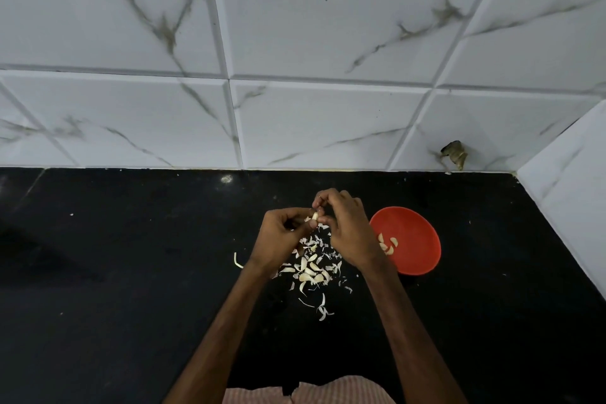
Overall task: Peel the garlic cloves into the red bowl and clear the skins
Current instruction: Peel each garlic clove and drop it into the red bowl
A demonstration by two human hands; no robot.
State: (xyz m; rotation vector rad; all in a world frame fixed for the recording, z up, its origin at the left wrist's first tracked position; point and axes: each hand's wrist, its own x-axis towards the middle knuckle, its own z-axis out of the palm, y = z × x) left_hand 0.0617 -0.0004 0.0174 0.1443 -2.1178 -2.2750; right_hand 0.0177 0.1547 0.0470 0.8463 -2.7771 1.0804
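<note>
Left hand (pixel 282 233) pinches garlic clove (pixel 315 216) above skin pile (pixel 311 267) on black counter (pixel 131 272). Right hand (pixel 344 226) pinches its skin. Clove light, firm, likely slippery; grip ends. Red bowl (pixel 416 239) right, holds peeled cloves (pixel 388 244).

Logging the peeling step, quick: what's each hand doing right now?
Left hand: closed, pinching the garlic clove.
Right hand: closed, fingers curled onto the same garlic clove.

no readable text, no labels, no brands, no numbers
</note>
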